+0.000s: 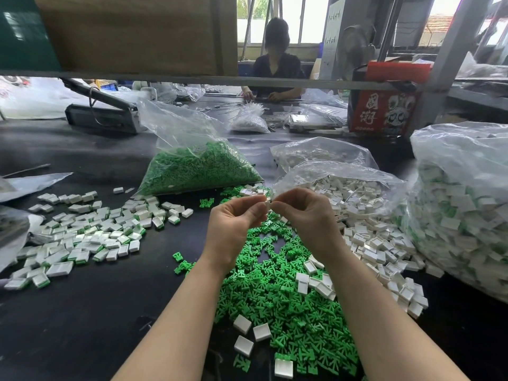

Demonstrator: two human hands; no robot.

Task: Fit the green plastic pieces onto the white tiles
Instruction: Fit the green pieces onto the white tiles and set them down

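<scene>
My left hand (233, 218) and right hand (305, 213) pinch one white tile (267, 205); finished tiles (82, 237) piled left, green pieces (288, 298) heaped below.

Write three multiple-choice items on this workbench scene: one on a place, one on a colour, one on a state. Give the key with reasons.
1. Where does the heap of finished white tiles with green edges lie?
A. left of the hands
B. inside the red carton
C. on the shelf above

2. What colour is the printed cardboard carton at the far side?
A. blue
B. red
C. yellow

3. What are the left hand and right hand doing?
A. resting flat on the table
B. reaching into a bag
C. pinching a small white tile between them

Key: 1 A, the heap spreads left; 2 B, its sides are red; 3 C, fingertips of both meet on the piece.
</scene>
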